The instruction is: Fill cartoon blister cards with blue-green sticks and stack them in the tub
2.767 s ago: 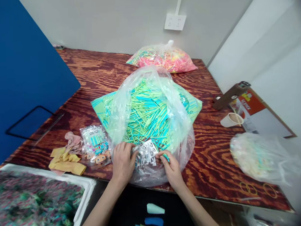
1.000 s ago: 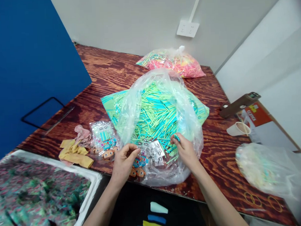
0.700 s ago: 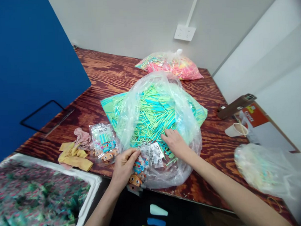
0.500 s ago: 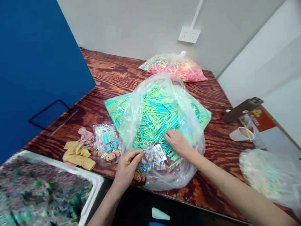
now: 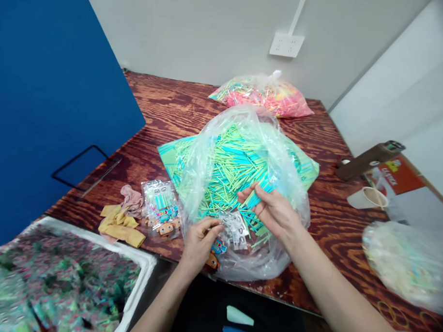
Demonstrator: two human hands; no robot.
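A big clear plastic bag (image 5: 279, 159) full of green and blue sticks (image 5: 229, 165) lies open in the middle of the wooden table (image 5: 161, 110). My right hand (image 5: 276, 212) is palm up over the pile, fingers curled round a small bunch of blue and green sticks (image 5: 259, 196). My left hand (image 5: 200, 239) pinches a small printed clear packet (image 5: 229, 231) at the bag's near edge. A filled packet (image 5: 159, 211) of the same kind lies left of the bag.
A white tray (image 5: 137, 261) of packets sits at the lower left. Yellow and pink cloths (image 5: 120, 223) lie near it. A pink stick bag (image 5: 266, 94) lies at the back, another clear bag (image 5: 410, 266) at right, with a paper cup (image 5: 364, 197), a brown tool (image 5: 370, 156) and a blue panel (image 5: 40, 95).
My right hand dipped flat into the stick pile, then lifted and turned palm up with a bunch of sticks. My left hand kept hold of the packet.
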